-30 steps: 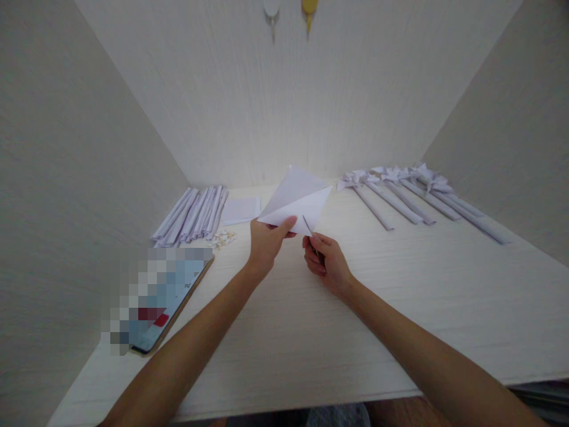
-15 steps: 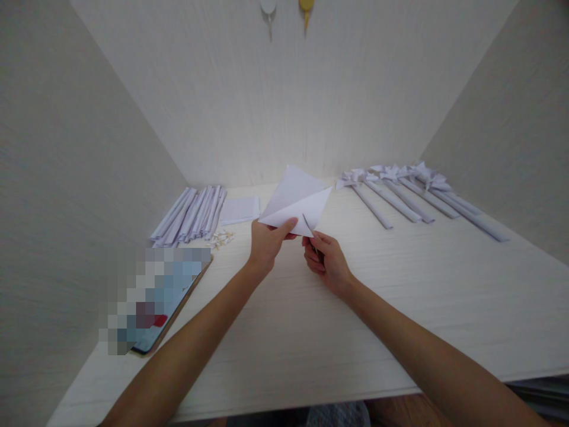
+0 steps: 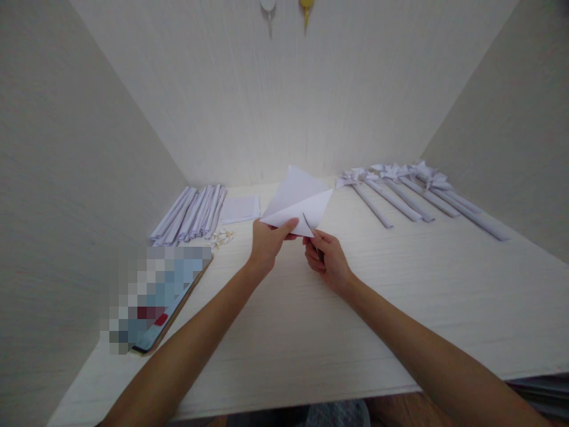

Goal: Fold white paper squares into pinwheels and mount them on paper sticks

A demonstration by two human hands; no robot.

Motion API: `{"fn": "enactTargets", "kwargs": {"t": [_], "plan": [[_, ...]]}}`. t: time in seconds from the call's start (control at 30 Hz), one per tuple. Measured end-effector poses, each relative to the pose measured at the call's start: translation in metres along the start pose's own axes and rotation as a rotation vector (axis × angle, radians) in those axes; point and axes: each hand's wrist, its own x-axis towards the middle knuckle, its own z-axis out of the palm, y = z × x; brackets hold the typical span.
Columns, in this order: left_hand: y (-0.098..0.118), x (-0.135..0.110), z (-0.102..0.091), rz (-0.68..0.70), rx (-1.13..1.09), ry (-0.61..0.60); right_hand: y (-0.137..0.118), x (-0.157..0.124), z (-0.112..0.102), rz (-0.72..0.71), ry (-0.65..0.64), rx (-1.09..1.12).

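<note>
A square sheet of white paper (image 3: 296, 193), creased along a diagonal, is held above the table by my left hand (image 3: 268, 244). The thumb lies on top of the sheet and the fingers are underneath. My right hand (image 3: 328, 259) is closed around a pair of scissors (image 3: 307, 223). One thin dark blade lies over the paper near its lower corner; most of the handles are hidden in my fingers.
On the left are rolled paper sticks (image 3: 189, 216), a stack of paper squares (image 3: 240, 209), small pale pieces (image 3: 222, 238) and a phone (image 3: 171, 305), partly pixelated. Several paper pinwheels on sticks (image 3: 404, 193) lie at the back right. Walls enclose the white table (image 3: 284, 344).
Almost nothing differs. Both hands, the paper and the scissors keep nearly the same places, with only a very slight shift of the view.
</note>
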Motion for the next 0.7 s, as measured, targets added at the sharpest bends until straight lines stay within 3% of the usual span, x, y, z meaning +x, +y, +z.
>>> {"fn": "enactTargets", "kwargs": {"t": [0.7], "plan": [[-0.0026,0.0021,-0.002,-0.014,-0.004,-0.013,-0.0007,-0.0003,0.0,0.003,0.011,-0.017]]}}
